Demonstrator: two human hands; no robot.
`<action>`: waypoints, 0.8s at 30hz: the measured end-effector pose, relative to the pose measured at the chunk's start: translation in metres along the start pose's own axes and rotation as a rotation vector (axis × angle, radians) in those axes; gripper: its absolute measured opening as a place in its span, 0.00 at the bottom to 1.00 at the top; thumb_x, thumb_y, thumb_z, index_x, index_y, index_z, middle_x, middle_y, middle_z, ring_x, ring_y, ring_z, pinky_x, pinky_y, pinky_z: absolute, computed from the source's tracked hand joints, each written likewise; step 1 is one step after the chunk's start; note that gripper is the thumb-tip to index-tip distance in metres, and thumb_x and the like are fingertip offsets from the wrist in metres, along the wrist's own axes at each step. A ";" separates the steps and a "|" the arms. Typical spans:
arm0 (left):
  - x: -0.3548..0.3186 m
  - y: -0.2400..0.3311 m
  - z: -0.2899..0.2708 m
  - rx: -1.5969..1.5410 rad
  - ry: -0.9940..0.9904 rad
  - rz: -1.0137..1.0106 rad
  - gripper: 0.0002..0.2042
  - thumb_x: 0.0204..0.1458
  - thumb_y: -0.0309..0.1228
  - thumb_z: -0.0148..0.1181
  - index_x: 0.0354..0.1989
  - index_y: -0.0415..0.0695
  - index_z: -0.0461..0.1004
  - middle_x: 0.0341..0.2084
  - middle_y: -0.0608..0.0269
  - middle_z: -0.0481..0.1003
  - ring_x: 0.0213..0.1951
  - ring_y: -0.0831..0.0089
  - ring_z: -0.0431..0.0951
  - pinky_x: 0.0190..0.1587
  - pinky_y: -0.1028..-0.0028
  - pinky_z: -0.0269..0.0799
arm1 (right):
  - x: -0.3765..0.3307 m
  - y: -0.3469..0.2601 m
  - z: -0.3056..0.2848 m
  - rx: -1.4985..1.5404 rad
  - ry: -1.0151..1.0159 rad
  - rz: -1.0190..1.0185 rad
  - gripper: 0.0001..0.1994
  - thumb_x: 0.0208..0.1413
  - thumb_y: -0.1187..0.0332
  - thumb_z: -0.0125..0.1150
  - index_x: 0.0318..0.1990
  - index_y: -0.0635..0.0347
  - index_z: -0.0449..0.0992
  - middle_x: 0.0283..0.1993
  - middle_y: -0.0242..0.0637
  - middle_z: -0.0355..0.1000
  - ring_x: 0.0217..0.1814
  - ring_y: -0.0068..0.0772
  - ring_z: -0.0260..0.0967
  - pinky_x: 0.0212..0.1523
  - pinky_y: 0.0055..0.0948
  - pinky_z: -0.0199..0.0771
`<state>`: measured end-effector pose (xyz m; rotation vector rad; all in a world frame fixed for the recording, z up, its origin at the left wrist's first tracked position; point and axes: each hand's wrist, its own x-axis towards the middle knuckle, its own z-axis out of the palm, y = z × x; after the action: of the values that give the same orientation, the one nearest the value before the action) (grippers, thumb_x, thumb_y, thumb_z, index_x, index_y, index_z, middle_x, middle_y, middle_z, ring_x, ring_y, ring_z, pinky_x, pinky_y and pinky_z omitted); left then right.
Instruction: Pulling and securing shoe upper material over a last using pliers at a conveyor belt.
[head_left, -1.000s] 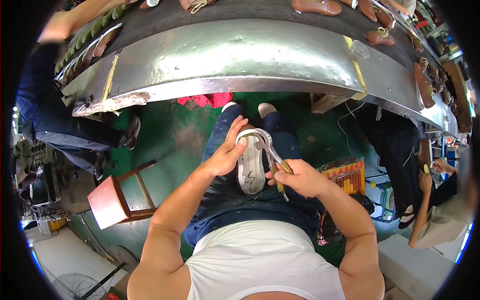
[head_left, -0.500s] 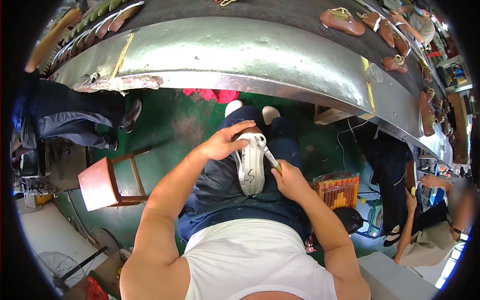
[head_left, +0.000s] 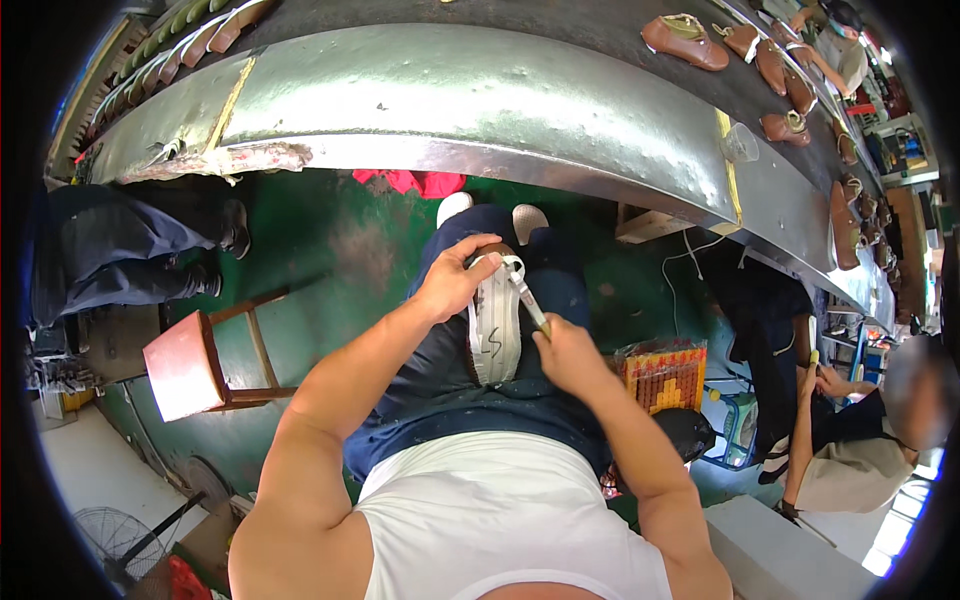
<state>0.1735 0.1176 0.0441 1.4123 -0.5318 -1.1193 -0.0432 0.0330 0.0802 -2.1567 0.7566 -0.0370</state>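
Observation:
A shoe with a brown upper lies bottom up on my lap, its pale underside facing me and marked in black. My left hand grips it near the toe, the thumb lying over the underside. In my right hand is a slim tool with a yellowish handle and a whitish, smeared shaft; whether it is a brush or a blade I cannot tell. Its tip touches the shoe's edge by the toe, where a white band curves. The fingers of my right hand are wrapped round the handle.
Ahead runs a metal-edged bench with brown shoes on it. At left stand a pink-seated stool and a person's legs. A fan is behind. A co-worker sits at right, past a beaded seat cover.
The view has shifted slightly. My right hand and the tool have moved a little along the shoe's toe edge. My left hand keeps its hold. The person at left has drawn an arm back.

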 end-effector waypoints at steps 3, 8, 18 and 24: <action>0.000 0.000 -0.006 0.046 -0.031 0.015 0.19 0.58 0.31 0.61 0.58 0.42 0.71 0.46 0.61 0.77 0.47 0.75 0.75 0.50 0.74 0.72 | -0.002 -0.011 -0.052 0.228 -0.372 0.162 0.08 0.58 0.68 0.57 0.39 0.65 0.73 0.28 0.48 0.75 0.33 0.50 0.76 0.37 0.37 0.74; -0.004 0.022 -0.003 0.114 -0.175 -0.011 0.25 0.55 0.22 0.61 0.63 0.41 0.66 0.51 0.61 0.75 0.51 0.75 0.73 0.56 0.73 0.69 | 0.003 -0.047 -0.050 0.318 -0.064 0.078 0.12 0.63 0.63 0.52 0.38 0.67 0.71 0.27 0.44 0.73 0.30 0.38 0.74 0.36 0.35 0.73; 0.023 0.022 -0.004 0.035 -0.349 -0.215 0.31 0.54 0.23 0.61 0.67 0.45 0.60 0.54 0.62 0.72 0.50 0.73 0.74 0.46 0.73 0.75 | 0.080 -0.014 -0.008 0.979 0.364 -0.381 0.22 0.70 0.52 0.42 0.46 0.66 0.69 0.33 0.35 0.72 0.29 0.22 0.68 0.32 0.25 0.70; 0.046 0.005 0.006 0.028 -0.402 -0.368 0.32 0.53 0.24 0.61 0.68 0.47 0.60 0.53 0.63 0.72 0.50 0.72 0.75 0.43 0.70 0.76 | 0.090 0.039 0.026 0.629 0.522 -0.340 0.21 0.69 0.53 0.43 0.46 0.67 0.68 0.34 0.38 0.73 0.35 0.27 0.72 0.39 0.26 0.73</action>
<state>0.1895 0.0750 0.0357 1.3452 -0.5841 -1.7176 0.0180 -0.0148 0.0143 -1.6405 0.5455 -0.9201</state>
